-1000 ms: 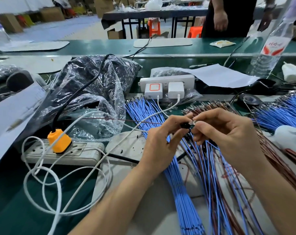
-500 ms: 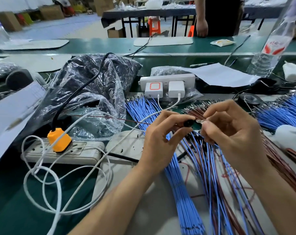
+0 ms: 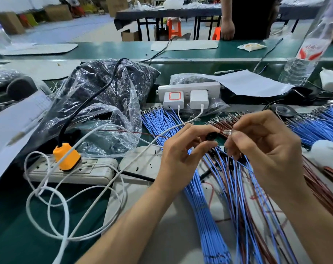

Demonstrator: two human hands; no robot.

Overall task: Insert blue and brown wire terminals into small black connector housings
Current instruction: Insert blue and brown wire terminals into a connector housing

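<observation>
While left hand [image 3: 181, 155] pinches housing [image 3: 211, 135] | right hand [image 3: 266, 149] pinches terminal [image 3: 227, 132] | just apart

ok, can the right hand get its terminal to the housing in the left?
Probably yes: the right hand pinches the terminal just beside the black housing that the left hand holds, with nothing between them.

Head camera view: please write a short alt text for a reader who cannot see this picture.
A person's left hand pinches a small black connector housing while the right hand pinches a metal wire terminal just beside it, not yet inserted. Below them, bundles of blue wires and brown wires lie on a cluttered workbench.
</observation>
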